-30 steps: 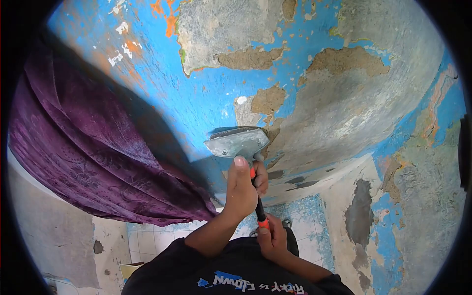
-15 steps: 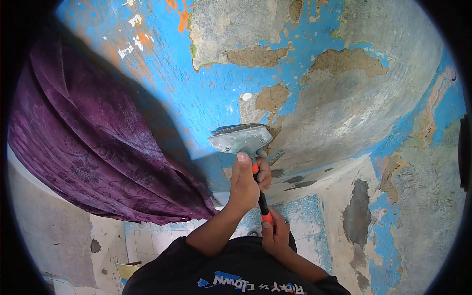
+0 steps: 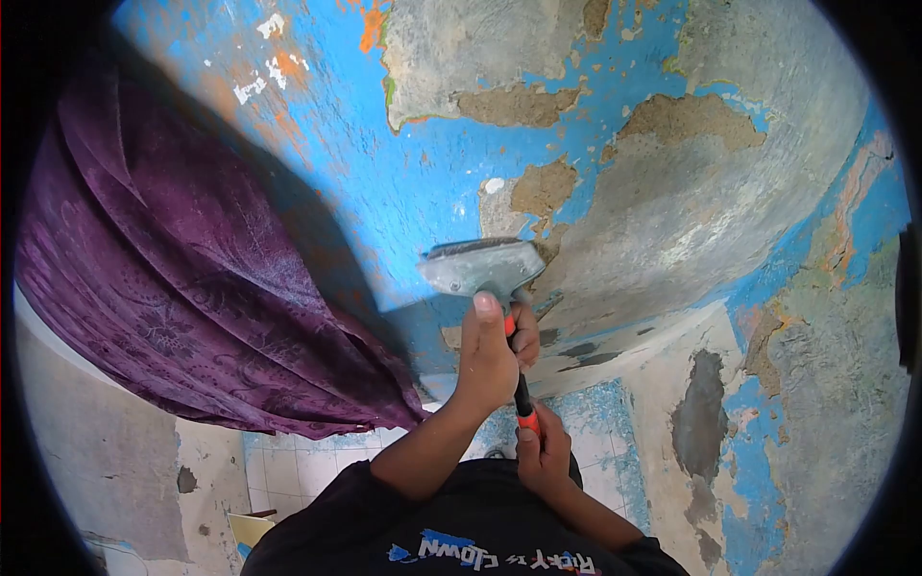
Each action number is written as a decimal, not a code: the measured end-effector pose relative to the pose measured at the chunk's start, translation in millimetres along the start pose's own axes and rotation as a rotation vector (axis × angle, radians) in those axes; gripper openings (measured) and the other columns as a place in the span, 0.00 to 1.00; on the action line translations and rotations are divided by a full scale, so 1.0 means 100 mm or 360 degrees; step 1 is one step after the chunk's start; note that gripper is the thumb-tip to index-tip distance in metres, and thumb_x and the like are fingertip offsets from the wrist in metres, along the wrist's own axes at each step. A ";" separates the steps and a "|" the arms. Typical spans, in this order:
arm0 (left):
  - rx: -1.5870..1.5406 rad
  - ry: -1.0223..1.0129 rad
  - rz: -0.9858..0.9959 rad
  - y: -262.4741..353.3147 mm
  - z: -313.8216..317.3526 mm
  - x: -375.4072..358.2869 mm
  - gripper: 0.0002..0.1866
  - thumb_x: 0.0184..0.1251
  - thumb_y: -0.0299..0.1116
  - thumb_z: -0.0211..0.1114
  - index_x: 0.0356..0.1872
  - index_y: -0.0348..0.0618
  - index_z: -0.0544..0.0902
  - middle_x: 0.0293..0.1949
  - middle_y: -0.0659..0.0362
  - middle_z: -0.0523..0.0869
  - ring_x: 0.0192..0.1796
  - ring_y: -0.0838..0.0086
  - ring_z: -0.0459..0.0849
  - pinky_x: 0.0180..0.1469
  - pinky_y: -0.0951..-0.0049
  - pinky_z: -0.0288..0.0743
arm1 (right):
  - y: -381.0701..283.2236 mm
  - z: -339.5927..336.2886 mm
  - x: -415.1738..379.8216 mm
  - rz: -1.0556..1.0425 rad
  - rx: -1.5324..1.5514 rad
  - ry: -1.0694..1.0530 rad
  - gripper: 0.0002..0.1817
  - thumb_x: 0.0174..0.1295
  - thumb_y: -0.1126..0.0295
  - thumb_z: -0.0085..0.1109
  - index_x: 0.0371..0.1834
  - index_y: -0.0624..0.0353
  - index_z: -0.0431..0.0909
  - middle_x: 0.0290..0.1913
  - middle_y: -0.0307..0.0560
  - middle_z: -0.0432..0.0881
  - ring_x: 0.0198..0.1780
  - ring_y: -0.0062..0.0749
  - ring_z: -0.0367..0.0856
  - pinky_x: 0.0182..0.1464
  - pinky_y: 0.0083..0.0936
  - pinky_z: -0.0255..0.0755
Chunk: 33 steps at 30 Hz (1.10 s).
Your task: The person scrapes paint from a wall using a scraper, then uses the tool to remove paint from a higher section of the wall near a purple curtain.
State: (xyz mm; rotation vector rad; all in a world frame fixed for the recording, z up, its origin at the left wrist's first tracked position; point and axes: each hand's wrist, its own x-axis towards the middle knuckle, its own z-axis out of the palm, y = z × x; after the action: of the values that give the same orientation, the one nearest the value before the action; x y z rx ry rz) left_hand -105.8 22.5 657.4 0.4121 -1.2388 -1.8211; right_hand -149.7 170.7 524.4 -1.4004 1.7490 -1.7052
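Observation:
My left hand (image 3: 492, 353) is wrapped round the upper handle of a wide wall scraper (image 3: 483, 271), its thumb stretched up against the metal head. Lower down, my right hand (image 3: 545, 449) grips the red end of the same black-and-red handle. The scraper's broad blade lies against the wall (image 3: 408, 206), where blue paint meets bare grey and brown plaster. Dust coats the grey head, and two screws show on it.
A purple patterned cloth (image 3: 202, 278) hangs at the left, close to my left forearm. Below, blue paint flakes lie over the white floor tiles (image 3: 600, 422). Another wall with peeling blue paint (image 3: 754, 480) stands at the right.
The scraper and both hands have shifted slightly right in view. The wall marks have also shifted right. Both hands keep their grip on the handle.

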 end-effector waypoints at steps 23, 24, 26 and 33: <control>-0.0054 -0.0064 -0.0072 0.09 -0.03 -0.07 0.33 0.77 0.65 0.35 0.32 0.42 0.68 0.19 0.65 0.63 0.18 0.81 0.63 0.20 0.77 0.59 | -0.08 -0.07 -0.12 0.0219 0.0229 -0.0174 0.22 0.71 0.65 0.52 0.64 0.65 0.68 0.40 0.56 0.83 0.31 0.36 0.83 0.37 0.29 0.76; -0.0046 -0.0082 -0.0062 0.06 -0.06 -0.08 0.33 0.77 0.65 0.35 0.34 0.42 0.68 0.20 0.65 0.64 0.17 0.81 0.63 0.20 0.77 0.59 | -0.09 -0.08 -0.10 0.0227 0.0233 -0.0181 0.22 0.71 0.65 0.52 0.64 0.65 0.68 0.40 0.55 0.83 0.30 0.35 0.83 0.36 0.28 0.76; 0.0005 -0.0072 -0.0038 0.07 -0.05 -0.07 0.33 0.77 0.66 0.35 0.37 0.41 0.68 0.20 0.65 0.64 0.17 0.81 0.63 0.20 0.77 0.60 | -0.15 -0.10 -0.11 0.0268 0.0248 -0.0196 0.22 0.71 0.65 0.52 0.64 0.65 0.68 0.38 0.54 0.83 0.30 0.34 0.83 0.36 0.28 0.75; -0.0107 -0.0098 -0.0064 0.05 -0.04 -0.03 0.31 0.78 0.63 0.36 0.43 0.40 0.69 0.19 0.64 0.64 0.17 0.80 0.63 0.20 0.75 0.60 | -0.23 -0.16 -0.07 0.0158 0.0243 -0.0210 0.25 0.75 0.60 0.48 0.68 0.65 0.62 0.29 0.39 0.74 0.25 0.16 0.70 0.28 0.17 0.67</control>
State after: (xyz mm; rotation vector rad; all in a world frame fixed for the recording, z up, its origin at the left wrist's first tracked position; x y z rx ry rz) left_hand -98.9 22.0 659.0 0.3479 -1.2147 -1.9166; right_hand -149.7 189.3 545.8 -1.3059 1.5564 -1.6183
